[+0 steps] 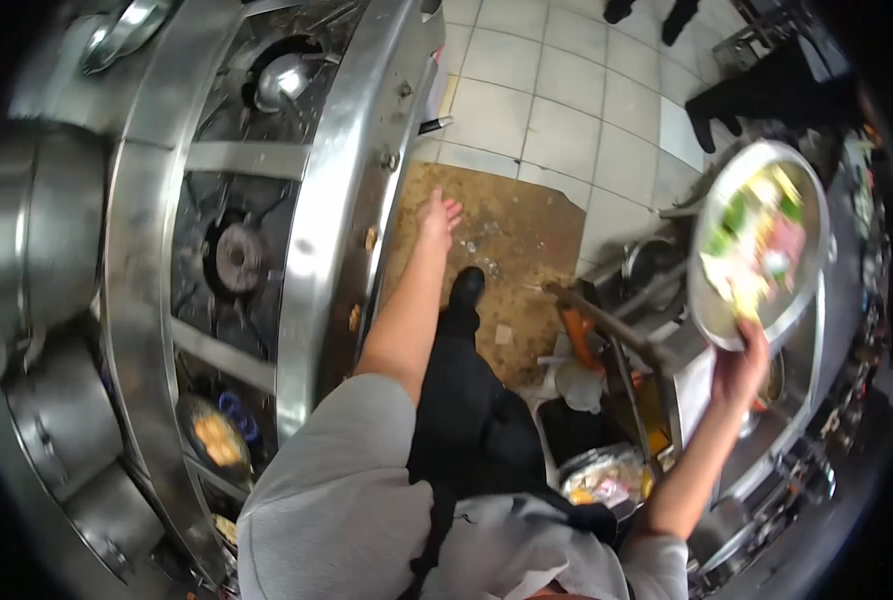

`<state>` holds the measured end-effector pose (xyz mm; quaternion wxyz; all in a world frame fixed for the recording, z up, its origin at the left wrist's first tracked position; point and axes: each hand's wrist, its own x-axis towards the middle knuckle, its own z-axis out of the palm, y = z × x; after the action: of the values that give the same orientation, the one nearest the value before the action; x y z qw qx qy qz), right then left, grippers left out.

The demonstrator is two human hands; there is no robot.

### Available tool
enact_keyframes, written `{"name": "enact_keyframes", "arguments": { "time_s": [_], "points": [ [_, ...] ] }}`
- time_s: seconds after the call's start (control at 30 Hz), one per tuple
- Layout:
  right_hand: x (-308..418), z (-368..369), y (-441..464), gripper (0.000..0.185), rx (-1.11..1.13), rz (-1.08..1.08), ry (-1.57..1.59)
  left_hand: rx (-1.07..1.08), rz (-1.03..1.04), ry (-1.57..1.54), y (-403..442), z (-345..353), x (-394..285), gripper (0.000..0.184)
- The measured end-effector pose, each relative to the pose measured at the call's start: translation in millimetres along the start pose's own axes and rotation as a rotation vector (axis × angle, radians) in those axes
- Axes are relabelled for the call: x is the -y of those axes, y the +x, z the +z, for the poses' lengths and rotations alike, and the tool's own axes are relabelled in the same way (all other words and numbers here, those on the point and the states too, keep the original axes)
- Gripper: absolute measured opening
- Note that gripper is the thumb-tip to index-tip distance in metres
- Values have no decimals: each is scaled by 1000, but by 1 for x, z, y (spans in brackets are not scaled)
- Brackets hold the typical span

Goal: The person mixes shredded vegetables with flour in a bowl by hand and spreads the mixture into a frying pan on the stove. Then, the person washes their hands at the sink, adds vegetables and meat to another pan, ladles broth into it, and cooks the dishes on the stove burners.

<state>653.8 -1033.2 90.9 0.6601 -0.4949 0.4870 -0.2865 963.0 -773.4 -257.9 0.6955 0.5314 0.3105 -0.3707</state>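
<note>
My right hand (742, 368) grips the near edge of a shallow round metal bowl (701, 305), raised and tilted on my right side. Inside it lies a blurred mix of food (762, 235) in green, yellow, white and pink, which I cannot name exactly. My left hand (440, 214) is stretched forward over the floor, its fingers apart and holding nothing. The front of the gas stove (352, 200) is the nearest thing to it.
A pan of golden food (217, 440) sits over a blue flame on the stove. Large metal pots (42, 215) line the left. Cardboard (537, 215) covers the floor tiles ahead. A filled bin (607, 478) stands beside my legs. Another person's dark shoes (679, 22) show at the top.
</note>
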Motion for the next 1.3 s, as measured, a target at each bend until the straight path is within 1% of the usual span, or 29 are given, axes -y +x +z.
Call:
{"name": "enact_keyframes", "arguments": {
  "time_s": [0.07, 0.1, 0.13, 0.17, 0.2, 0.23, 0.27, 0.3, 0.33, 0.4, 0.43, 0.47, 0.5, 0.53, 0.6, 0.63, 0.67, 0.73, 0.8, 0.87, 0.9, 0.93, 1.0, 1.07, 1.13, 1.2, 1.23, 1.27, 1.3],
  "points": [
    [1, -39, 23, 18, -112, -29, 59, -57, 1, -63, 84, 22, -16, 65],
    [7, -36, 23, 18, -146, -34, 37, -97, 14, -125, 122, 31, -19, 66],
    [12, -31, 10, 20, -108, 7, 46, -99, 10, -117, 150, 36, -18, 66],
    [8, -33, 12, 24, -372, -61, -76, -182, 5, -185, 183, 42, -20, 67],
    [12, -39, 16, 29, -162, -54, -26, -268, -3, -249, 212, 44, -20, 68],
    [14, -26, 16, 25, -72, -51, -18, -268, -47, -282, 232, 46, -25, 66],
    [12, -9, 11, 26, -322, -122, -37, -265, -90, -317, 252, 47, -29, 65],
    [15, -50, 14, 29, 34, -113, 42, -282, -6, -313, 276, 47, -23, 64],
    [16, -58, 12, 32, -122, -164, -6, -240, 21, -362, 294, 42, -21, 51],
    [25, -70, 9, 35, -21, -115, -116, -153, 335, -636, 387, 16, 11, 33],
    [26, -69, 10, 35, -26, -106, -132, -204, 300, -685, 372, 22, 3, 23],
    [25, -64, 6, 35, -214, -120, -133, -258, 268, -729, 350, 27, -10, 14],
    [24, -57, 3, 36, -400, -140, -127, -341, 307, -812, 352, 21, 0, 13],
    [22, -49, 3, 36, -397, -136, -126, -345, 312, -811, 347, 9, 11, 13],
    [21, -36, 6, 36, -558, -92, -109, -413, 151, -706, 323, -24, 43, 19],
    [22, -55, 4, 32, -370, -64, -88, -424, 125, -631, 282, -22, 42, 10],
    [23, -55, 5, 32, -363, -57, -88, -442, 98, -555, 231, -16, 40, 4],
    [20, -45, 11, 30, -348, -14, -127, -419, 252, -473, 163, -4, 39, 3],
    [18, -51, 12, 28, -332, -11, -129, -552, 204, -398, 115, 4, 53, 7],
    [14, -50, 15, 27, -280, -45, -76, -571, 163, -344, 78, 4, 77, 11],
    [17, -50, 16, 27, -125, -11, -35, -581, 110, -365, 65, 5, 89, 12],
    [15, -49, 16, 27, -120, -15, -30, -590, 54, -384, 52, 5, 103, 13],
    [5, -44, 20, 28, -201, -36, 27, -443, 41, -437, 18, 7, 129, 9],
    [-1, -49, 31, 29, -206, 40, 6, -398, -70, -417, -25, 12, 149, 12],
    [-6, -27, 39, 25, -176, 93, -33, -330, -120, -350, -79, 16, 161, 11],
    [-8, -24, 48, 27, 20, 193, -109, -233, -207, -168, -142, 17, 152, 11],
    [-7, -6, 44, 26, 9, 156, -223, -107, -190, -32, -164, 8, 161, 9],
    [-7, 8, 43, 29, 73, 204, -289, -35, -146, 63, -198, 7, 151, 9],
    [-13, 5, 47, 32, 150, 181, -295, 47, -117, 163, -224, 1, 151, 10]
  ]
}}
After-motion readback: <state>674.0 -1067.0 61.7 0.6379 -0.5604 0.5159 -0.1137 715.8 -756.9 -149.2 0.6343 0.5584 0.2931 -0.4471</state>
